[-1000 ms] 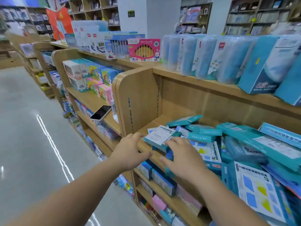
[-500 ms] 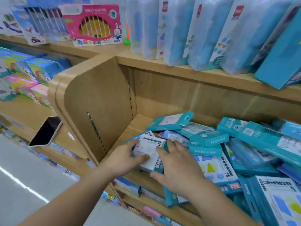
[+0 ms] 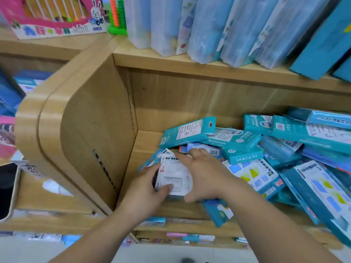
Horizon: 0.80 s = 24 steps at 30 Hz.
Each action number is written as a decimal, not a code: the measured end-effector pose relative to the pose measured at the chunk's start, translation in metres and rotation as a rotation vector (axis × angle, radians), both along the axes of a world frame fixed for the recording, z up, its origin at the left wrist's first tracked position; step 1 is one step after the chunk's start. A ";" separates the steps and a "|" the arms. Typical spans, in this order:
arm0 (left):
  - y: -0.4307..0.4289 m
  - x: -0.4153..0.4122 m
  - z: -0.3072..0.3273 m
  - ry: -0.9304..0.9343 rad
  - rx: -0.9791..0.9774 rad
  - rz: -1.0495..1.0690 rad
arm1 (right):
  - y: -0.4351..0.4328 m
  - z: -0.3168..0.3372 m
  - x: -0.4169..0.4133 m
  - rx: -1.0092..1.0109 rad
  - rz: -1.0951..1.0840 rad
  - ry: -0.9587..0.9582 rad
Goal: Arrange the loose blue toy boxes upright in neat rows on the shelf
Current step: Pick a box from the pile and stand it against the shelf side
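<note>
Several blue toy boxes (image 3: 245, 147) lie in a loose heap on the wooden shelf (image 3: 144, 149), some flat, some tilted. At the heap's left end, both hands are on one box that shows its white printed back (image 3: 176, 175). My left hand (image 3: 146, 188) grips its left edge, thumb on the white face. My right hand (image 3: 207, 175) covers its right side, fingers spread over the top and thumb curled under the near edge. A further box (image 3: 217, 213) hangs over the shelf's front edge below my right wrist.
A rounded wooden side panel (image 3: 91, 137) walls off the shelf's left end. The shelf above holds upright plastic-wrapped blue packs (image 3: 209, 25) and a pink toy box (image 3: 55, 16). A dark phone (image 3: 7, 188) lies on the neighbouring shelf, far left. Lower shelves hold more boxes.
The view has closed in on the shelf. Both hands have stayed on the white-backed box and shifted it a little leftward, toward the bare corner.
</note>
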<state>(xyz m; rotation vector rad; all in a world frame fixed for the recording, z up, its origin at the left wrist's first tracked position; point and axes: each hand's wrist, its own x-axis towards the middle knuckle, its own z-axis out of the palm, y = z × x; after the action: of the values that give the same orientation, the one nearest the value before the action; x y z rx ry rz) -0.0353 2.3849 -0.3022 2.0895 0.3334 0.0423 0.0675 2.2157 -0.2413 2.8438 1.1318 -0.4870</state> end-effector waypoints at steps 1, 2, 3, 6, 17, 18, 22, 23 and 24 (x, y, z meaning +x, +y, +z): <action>0.000 -0.002 0.002 -0.032 0.014 0.007 | -0.001 -0.001 -0.002 0.033 -0.028 -0.011; 0.001 -0.004 0.004 -0.074 0.033 0.022 | -0.001 -0.003 -0.004 0.069 -0.059 -0.022; 0.002 -0.006 0.005 -0.129 0.060 0.050 | -0.001 -0.003 -0.006 0.109 -0.094 -0.032; 0.004 -0.007 0.011 -0.244 0.106 0.176 | 0.001 -0.002 -0.012 0.293 -0.229 -0.079; 0.000 0.036 0.043 -0.086 -0.642 0.453 | 0.024 -0.019 0.004 0.495 -0.336 -0.147; 0.000 0.040 0.041 -0.100 -0.657 0.487 | 0.025 -0.019 0.006 0.484 -0.300 -0.106; 0.002 0.053 0.044 -0.231 -0.558 0.565 | 0.023 -0.009 0.017 0.419 -0.177 0.086; 0.004 0.056 0.047 -0.265 -0.496 0.552 | 0.023 -0.005 0.022 0.406 -0.145 0.063; 0.007 0.059 0.050 -0.285 -0.425 0.529 | 0.023 0.000 0.029 0.409 -0.107 0.003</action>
<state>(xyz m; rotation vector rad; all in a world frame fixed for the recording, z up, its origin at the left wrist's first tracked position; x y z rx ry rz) 0.0233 2.3915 -0.2521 1.5055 0.6485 0.5323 0.0964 2.2387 -0.2413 3.2638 1.2069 -0.2906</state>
